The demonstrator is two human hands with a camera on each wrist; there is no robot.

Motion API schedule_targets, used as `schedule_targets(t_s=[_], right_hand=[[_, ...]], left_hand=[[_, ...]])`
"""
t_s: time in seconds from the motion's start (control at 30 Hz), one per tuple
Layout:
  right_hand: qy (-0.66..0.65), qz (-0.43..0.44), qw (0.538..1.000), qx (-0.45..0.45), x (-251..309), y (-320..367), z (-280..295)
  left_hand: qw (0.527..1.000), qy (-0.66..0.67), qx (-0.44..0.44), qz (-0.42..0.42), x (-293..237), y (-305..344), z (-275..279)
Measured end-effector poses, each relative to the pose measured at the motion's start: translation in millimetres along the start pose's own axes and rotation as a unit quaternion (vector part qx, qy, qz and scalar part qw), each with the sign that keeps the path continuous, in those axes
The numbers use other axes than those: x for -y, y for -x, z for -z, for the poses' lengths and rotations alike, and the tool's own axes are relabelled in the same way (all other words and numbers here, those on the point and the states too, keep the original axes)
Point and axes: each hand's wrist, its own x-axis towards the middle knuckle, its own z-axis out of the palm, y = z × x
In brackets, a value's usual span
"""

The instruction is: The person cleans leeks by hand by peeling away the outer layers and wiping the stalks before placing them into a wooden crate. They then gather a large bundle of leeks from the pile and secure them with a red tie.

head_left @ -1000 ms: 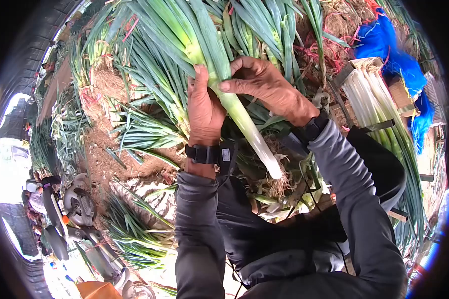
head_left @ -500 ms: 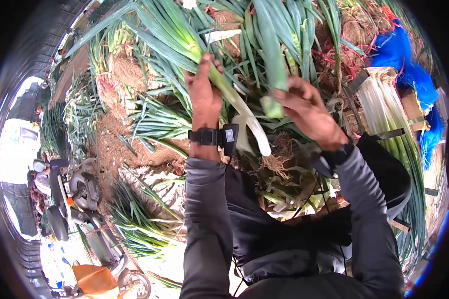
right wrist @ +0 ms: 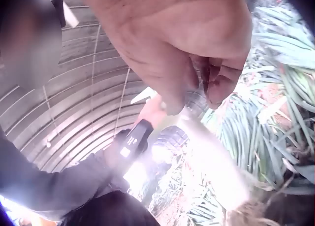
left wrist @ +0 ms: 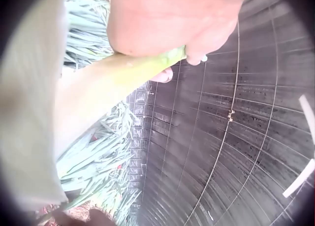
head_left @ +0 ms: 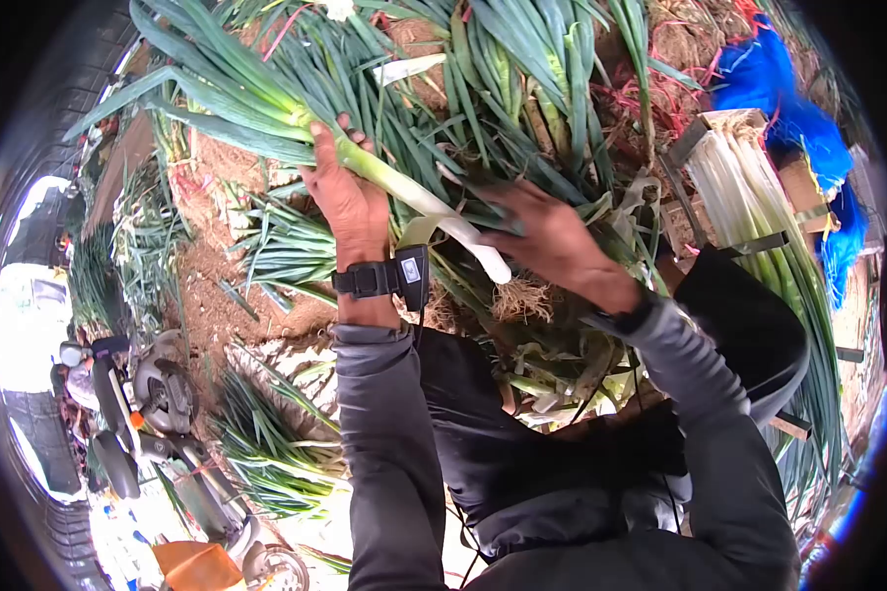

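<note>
While the left hand (head_left: 350, 202) grips the leek (head_left: 419, 200) where green turns to pale stem, fingers wrapped round it, the shank runs down and to the right of that hand with no plain support.

Findings:
- Right hand (head_left: 552, 241) lies just beside the pale shank, above the roots (head_left: 522, 295). Its fingers are curled; whether they pinch a skin of the leek or nothing cannot be told.
- Leaf fan spreads up and to the left, beyond the left hand.
- Pile (head_left: 522, 79) of untrimmed leeks crowds close ahead of both hands.
- Trimmed stack (head_left: 749, 197) sits well to the right of the right hand.

Risks, as judged:
- One sure grip near mid-length: the leaf fan's weight may lever the stem and crack it at the fingers.
- Stem may slide through the left hand and drop into the pile.
- Pile leaves may snag the right hand.
</note>
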Motion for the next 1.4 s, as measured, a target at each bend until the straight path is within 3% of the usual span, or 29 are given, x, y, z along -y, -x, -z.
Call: schedule_targets(t_s=[0.03, 0.1, 0.2, 0.23, 0.3, 0.37, 0.43, 0.5, 0.53, 0.6, 0.63, 0.67, 0.7, 0.73, 0.77, 0.83, 0.87, 0.9, 0.97, 1.03, 1.1, 1.17, 1.23, 1.33, 1.4], right_hand=[[0.036, 0.108, 0.991, -0.072, 1, -15, -16], [0.104, 0.154, 0.982, -0.047, 12, -31, -28], [-0.077, 0.121, 0.99, 0.013, -2, -26, -33], [-0.262, 0.093, 0.961, 0.001, 2, -13, -27], [-0.428, -0.131, 0.892, 0.063, 6, 9, -2], [-0.518, -0.189, 0.835, 0.011, 9, 10, 12], [-0.558, -0.153, 0.814, 0.052, 9, 16, 33], [-0.41, -0.2, 0.887, 0.074, 15, 37, 57], [-0.424, -0.182, 0.885, 0.062, 2, 55, 57], [-0.272, -0.269, 0.916, 0.118, -44, 98, 43], [-0.099, -0.296, 0.919, 0.239, -96, 133, 25], [0.05, -0.111, 0.963, 0.239, -127, 170, 7], [0.06, -0.133, 0.953, 0.266, -119, 167, 12], [0.07, -0.154, 0.941, 0.293, -105, 160, 19], [-0.006, -0.183, 0.959, 0.215, -88, 157, 14], [0.0, -0.117, 0.986, 0.117, -60, 105, 24], [0.004, -0.083, 0.994, 0.066, -48, 73, 28], [-0.019, -0.058, 0.998, 0.03, -37, 46, 30], [-0.065, -0.004, 0.998, -0.025, -11, -7, 28], [-0.09, 0.009, 0.996, -0.024, 10, -49, 20], [-0.237, 0.103, 0.964, -0.059, 9, -87, -6], [-0.105, -0.044, 0.993, 0.02, 28, -109, 0], [-0.179, -0.028, 0.983, 0.001, 17, -112, -6], [-0.275, -0.032, 0.961, -0.003, 2, -108, -10], [-0.376, -0.019, 0.927, 0.005, 2, -103, -7]], left_hand=[[1.0, 0.027, 0.006, 0.009, 3, 0, -4], [0.997, 0.078, 0.013, 0.023, 5, -2, -6], [1.0, 0.026, -0.01, -0.008, 5, -9, 0], [0.999, -0.002, -0.024, -0.027, 6, -14, 6], [0.998, -0.019, -0.042, -0.043, 5, -21, 12], [0.998, -0.023, -0.025, -0.06, 10, -31, 27], [0.996, -0.022, -0.043, -0.08, 12, -37, 38], [0.993, -0.024, -0.07, -0.091, 7, -40, 48], [0.992, -0.024, -0.081, -0.097, 2, -41, 52], [0.988, -0.016, -0.112, -0.11, -4, -43, 56], [0.985, -0.009, -0.128, -0.113, -5, -40, 52], [0.983, -0.026, -0.153, -0.098, -9, -36, 44], [0.979, -0.041, -0.179, -0.087, -13, -33, 37], [0.983, -0.063, -0.133, -0.109, -11, -32, 40], [0.989, -0.057, -0.106, -0.081, -10, -32, 42], [0.997, 0.007, -0.077, -0.025, -9, -31, 31], [0.996, 0.016, -0.075, -0.042, -7, -22, 18], [0.994, 0.065, -0.091, 0.017, -2, -23, 22], [0.997, 0.05, -0.06, -0.012, 18, -24, 28], [0.995, 0.078, -0.002, 0.064, 28, -27, 36], [0.991, 0.073, 0.03, 0.104, 29, -20, 25], [0.993, 0.037, 0.031, 0.108, 21, 3, -8], [0.989, 0.068, 0.066, 0.111, 31, 1, -9], [0.988, 0.093, 0.04, 0.118, 40, 3, -9], [0.989, 0.104, 0.053, 0.095, 40, 9, -16]])
